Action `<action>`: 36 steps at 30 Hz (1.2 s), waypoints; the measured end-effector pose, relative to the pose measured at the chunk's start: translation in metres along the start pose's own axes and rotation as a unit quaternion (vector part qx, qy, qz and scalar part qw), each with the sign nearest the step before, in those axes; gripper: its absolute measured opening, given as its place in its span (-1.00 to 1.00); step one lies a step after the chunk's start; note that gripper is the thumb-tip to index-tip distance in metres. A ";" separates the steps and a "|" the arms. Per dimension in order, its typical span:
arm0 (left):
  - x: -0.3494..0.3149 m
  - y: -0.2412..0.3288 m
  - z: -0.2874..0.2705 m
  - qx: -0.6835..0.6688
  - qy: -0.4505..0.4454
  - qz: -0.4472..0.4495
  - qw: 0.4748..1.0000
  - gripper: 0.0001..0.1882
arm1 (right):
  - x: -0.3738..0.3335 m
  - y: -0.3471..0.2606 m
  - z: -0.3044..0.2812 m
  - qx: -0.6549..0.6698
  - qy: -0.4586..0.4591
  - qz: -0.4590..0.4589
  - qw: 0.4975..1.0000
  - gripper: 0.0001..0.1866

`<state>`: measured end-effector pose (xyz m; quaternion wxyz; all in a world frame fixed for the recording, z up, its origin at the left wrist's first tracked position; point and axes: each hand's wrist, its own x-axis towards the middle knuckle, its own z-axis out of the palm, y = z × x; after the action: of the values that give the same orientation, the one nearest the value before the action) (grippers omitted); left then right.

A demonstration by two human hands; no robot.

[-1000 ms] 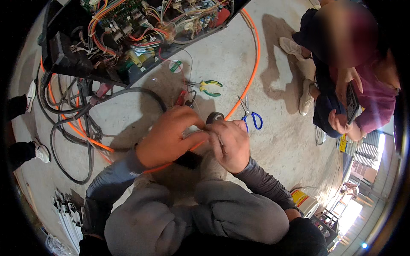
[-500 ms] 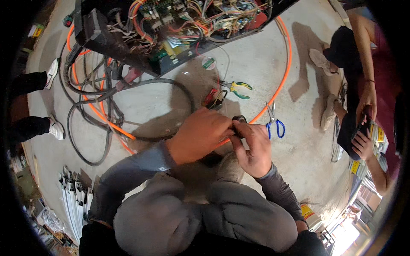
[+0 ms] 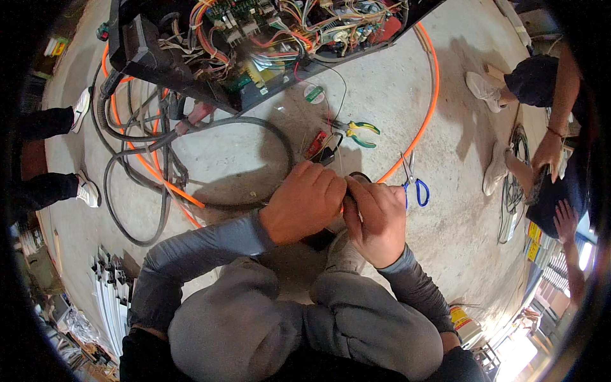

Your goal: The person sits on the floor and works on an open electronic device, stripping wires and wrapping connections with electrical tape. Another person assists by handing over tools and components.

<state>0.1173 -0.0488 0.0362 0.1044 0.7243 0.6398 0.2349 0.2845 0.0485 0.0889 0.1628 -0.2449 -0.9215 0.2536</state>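
Grip undetermined: left hand (image 3: pixel 302 202) and right hand (image 3: pixel 378 219) meet at frame centre, fingers curled; what they grasp is concealed. Red-and-black component (image 3: pixel 316 145) lies just above the hands, long-nose pliers (image 3: pixel 354 130) at upper centre, blue-handled scissors (image 3: pixel 410 177) right of centre.

Your left hand (image 3: pixel 302 202) and right hand (image 3: pixel 377 213) press close together, fingers concealing whatever may lie between them. Just beyond, a dark round object (image 3: pixel 358 176) sits mostly covered by your right hand, which also masks part of the blue-handled scissors (image 3: pixel 411 178). Farther off, a red-and-black item (image 3: pixel 316 145) is too small to identify. The black casing (image 3: pixel 191 88) runs out of frame at its far side; at left, a bystander's legs (image 3: pixel 48 124) are cut off by the dark rim.
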 end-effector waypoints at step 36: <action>0.004 0.018 -0.078 -0.338 0.074 -0.141 0.927 -0.86 | 0.013 -0.016 -0.043 0.176 0.053 0.019 0.983 -0.76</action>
<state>0.0964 -0.0593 0.1126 0.3277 0.5286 0.6240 0.4732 0.2856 0.0599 0.1352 0.2469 -0.2430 -0.8477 0.4018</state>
